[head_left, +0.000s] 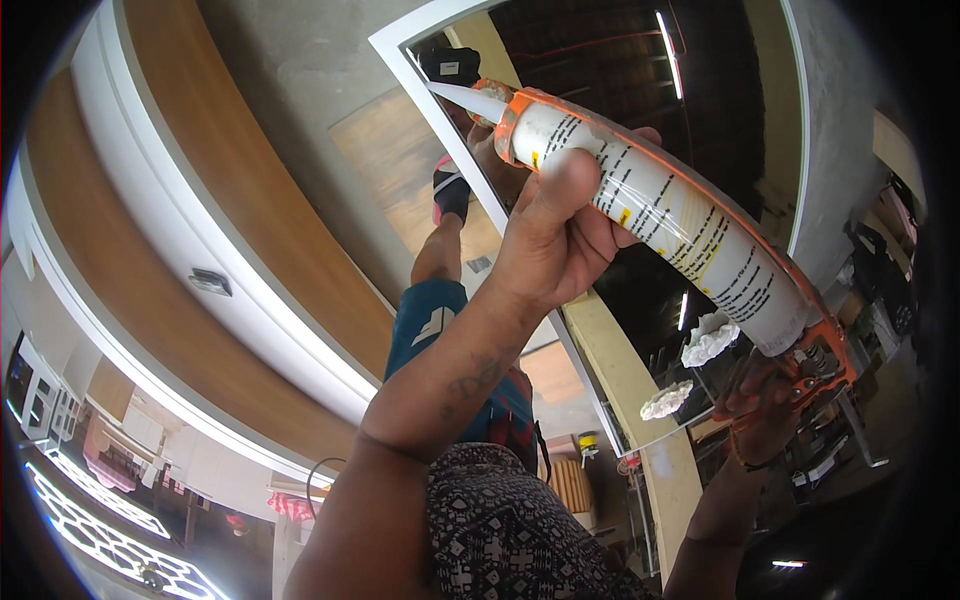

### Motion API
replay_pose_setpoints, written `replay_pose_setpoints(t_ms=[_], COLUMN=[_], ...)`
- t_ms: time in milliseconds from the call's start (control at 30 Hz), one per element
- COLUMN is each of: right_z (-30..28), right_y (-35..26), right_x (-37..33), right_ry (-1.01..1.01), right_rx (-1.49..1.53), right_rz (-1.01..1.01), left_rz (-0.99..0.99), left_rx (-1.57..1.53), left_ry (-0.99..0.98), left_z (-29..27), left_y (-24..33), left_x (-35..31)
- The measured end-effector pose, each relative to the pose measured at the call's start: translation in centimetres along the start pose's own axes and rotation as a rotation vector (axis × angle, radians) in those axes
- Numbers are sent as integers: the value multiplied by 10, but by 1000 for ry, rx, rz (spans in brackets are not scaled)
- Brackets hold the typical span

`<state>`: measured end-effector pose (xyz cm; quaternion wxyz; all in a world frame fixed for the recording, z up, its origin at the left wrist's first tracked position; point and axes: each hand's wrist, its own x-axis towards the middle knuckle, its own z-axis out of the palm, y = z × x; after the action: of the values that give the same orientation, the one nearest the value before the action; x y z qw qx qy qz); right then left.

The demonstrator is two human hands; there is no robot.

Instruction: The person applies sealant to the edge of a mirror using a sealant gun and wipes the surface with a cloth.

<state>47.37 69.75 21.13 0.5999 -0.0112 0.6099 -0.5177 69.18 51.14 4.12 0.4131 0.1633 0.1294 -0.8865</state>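
Note:
An orange caulking gun [835, 350] lies slantwise across the upper right, with a white printed sealant cartridge [745, 285] in its cradle. The pale tapered nozzle [468, 101] points to the upper left, near a white frame edge. My left hand [555, 225] is wrapped round the front part of the gun and cartridge, thumb on top. At the rear end, my right hand [765, 405] grips the gun at its handle and trigger; its fingers are partly in shadow. Beneath the gun is a white-framed mirror [590, 45], which reflects a dark roof and a lit tube.
Two white crumpled lumps [710, 340] show by the mirror's lower edge. Long curved-looking wood and white panels [215, 190] run along the left. A brown board [375, 150] lies on the grey floor. Tools and clutter [820, 465] sit at the right.

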Motion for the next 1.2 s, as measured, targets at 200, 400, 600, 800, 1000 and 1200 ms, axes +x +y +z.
replay_pose_setpoints(t_ms=[200,400,600,800,1000,1200], right_z=[-9,-5,-10,-44,-29,-92], right_y=[-8,-8,-3,-18,-10,-15], right_x=[-14,-11,-17,-45,-42,-65], right_ry=[131,-46,-23,61,79,-16], right_rx=[46,-190,-200,-194,1,-88], right_rz=[74,-66,-65,89,31,156], left_rz=[-17,-51,-76,-104,-108,-124], left_rx=[-14,-7,-28,-79,-54,-84], left_ry=[-19,12,40,42,53,85], left_z=[-5,0,-8,-7,-7,-12], left_y=[-9,-16,-27,-43,-58,-69], left_x=[-9,-20,-31,-40,-50,-55])
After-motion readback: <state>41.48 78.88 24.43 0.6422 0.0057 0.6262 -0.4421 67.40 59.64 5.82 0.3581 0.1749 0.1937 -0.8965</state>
